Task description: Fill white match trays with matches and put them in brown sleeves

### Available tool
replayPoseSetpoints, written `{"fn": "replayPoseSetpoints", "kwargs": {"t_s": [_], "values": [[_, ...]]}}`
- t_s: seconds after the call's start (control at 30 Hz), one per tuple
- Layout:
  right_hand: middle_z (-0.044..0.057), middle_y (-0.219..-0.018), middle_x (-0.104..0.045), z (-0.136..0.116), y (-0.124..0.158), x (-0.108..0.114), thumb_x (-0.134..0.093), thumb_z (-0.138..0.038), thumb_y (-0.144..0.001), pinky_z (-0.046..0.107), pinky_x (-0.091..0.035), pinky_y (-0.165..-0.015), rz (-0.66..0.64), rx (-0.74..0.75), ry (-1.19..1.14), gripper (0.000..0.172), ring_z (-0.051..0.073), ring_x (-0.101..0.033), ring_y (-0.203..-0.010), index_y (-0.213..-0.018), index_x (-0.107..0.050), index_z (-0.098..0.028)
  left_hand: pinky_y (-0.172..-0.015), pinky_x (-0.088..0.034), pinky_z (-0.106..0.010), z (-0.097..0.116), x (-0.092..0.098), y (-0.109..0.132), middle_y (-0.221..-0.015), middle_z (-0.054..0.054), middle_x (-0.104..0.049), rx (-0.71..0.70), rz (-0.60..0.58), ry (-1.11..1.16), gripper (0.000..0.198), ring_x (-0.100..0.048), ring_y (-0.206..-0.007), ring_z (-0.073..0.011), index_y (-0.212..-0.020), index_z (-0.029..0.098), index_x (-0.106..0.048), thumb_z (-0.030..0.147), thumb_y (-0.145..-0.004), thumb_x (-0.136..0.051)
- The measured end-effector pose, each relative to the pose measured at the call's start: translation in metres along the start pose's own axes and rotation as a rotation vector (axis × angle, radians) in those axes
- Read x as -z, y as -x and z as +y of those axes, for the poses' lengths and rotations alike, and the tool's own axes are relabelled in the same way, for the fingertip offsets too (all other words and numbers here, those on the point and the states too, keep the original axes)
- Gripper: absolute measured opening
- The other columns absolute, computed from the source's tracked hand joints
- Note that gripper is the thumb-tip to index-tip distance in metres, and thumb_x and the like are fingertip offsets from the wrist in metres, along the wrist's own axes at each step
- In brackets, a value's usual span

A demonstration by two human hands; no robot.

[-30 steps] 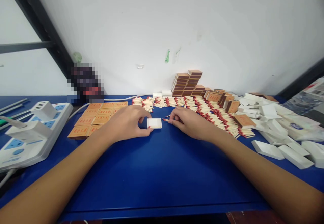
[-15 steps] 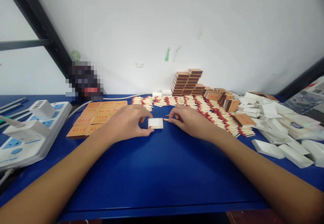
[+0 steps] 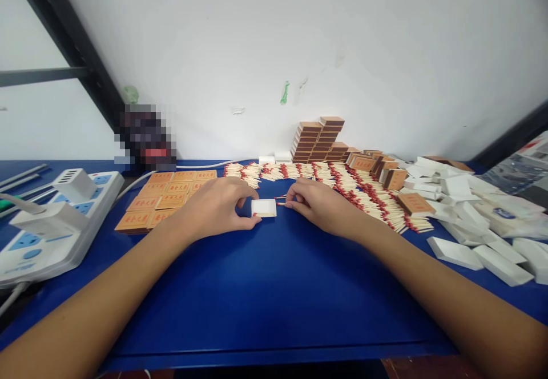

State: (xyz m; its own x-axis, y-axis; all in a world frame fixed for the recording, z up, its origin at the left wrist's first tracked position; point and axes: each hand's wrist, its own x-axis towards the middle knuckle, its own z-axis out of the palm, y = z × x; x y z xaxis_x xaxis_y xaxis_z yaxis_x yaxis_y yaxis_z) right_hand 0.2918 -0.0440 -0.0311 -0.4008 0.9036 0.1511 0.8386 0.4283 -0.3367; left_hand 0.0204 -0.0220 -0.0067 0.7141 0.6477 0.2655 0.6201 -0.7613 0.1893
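Note:
A small white matchbox tray [image 3: 264, 208] is held at its left end between the thumb and fingers of my left hand [image 3: 222, 208]. A few red match heads show inside the tray near my thumb. Just right of the tray, my right hand [image 3: 314, 202] pinches matches [image 3: 280, 201] whose red heads point left toward the tray. Behind both hands, rows of loose red-tipped matches [image 3: 338, 179] lie on the blue table [image 3: 274, 287].
Orange matchboxes [image 3: 171, 188] lie in rows at the left, beside a white power strip [image 3: 81, 236]. Stacked matchboxes [image 3: 317, 139] stand against the wall. More matchboxes [image 3: 415, 203] and many white trays [image 3: 454, 253] lie at the right.
The matches in my right hand have spread slightly apart at their heads. Both hands keep nearly the same place, and the whole view has shifted a little.

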Motion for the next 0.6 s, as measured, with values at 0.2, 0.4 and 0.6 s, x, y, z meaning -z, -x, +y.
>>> {"fn": "replayPoseSetpoints", "kwargs": {"t_s": [0.2,0.4,0.6], "values": [[0.008,-0.099,-0.066,0.001,0.002,0.001,-0.055,-0.024,-0.103,0.033,-0.045,-0.076,-0.004,0.009,-0.033,0.012,0.021,-0.062,-0.088,-0.097,-0.064,-0.021,-0.068,-0.039,-0.031,0.001,0.0,0.0,-0.082,-0.001,-0.07,0.003,-0.007,-0.003,0.026,-0.062,-0.075,-0.0177,-0.103,0.021,-0.079,0.042,-0.087,-0.075],[0.007,-0.101,-0.065,-0.024,0.008,-0.002,-0.054,-0.026,-0.105,0.031,-0.043,-0.073,0.168,0.138,-0.097,0.01,0.02,-0.06,-0.087,-0.098,-0.061,-0.022,-0.067,-0.038,-0.031,0.006,-0.001,-0.001,-0.079,-0.001,-0.07,-0.027,0.001,0.007,0.022,-0.062,-0.074,-0.0177,-0.095,0.021,-0.077,0.04,-0.086,-0.076],[0.006,-0.1,-0.064,-0.024,0.007,-0.009,-0.058,-0.027,-0.105,0.031,-0.042,-0.073,0.156,0.152,-0.12,0.01,0.018,-0.059,-0.083,-0.103,-0.066,-0.022,-0.066,-0.038,-0.031,0.006,-0.002,-0.001,-0.078,-0.001,-0.07,-0.036,0.002,0.014,0.023,-0.062,-0.072,-0.0169,-0.091,0.02,-0.076,0.043,-0.088,-0.073]]}}
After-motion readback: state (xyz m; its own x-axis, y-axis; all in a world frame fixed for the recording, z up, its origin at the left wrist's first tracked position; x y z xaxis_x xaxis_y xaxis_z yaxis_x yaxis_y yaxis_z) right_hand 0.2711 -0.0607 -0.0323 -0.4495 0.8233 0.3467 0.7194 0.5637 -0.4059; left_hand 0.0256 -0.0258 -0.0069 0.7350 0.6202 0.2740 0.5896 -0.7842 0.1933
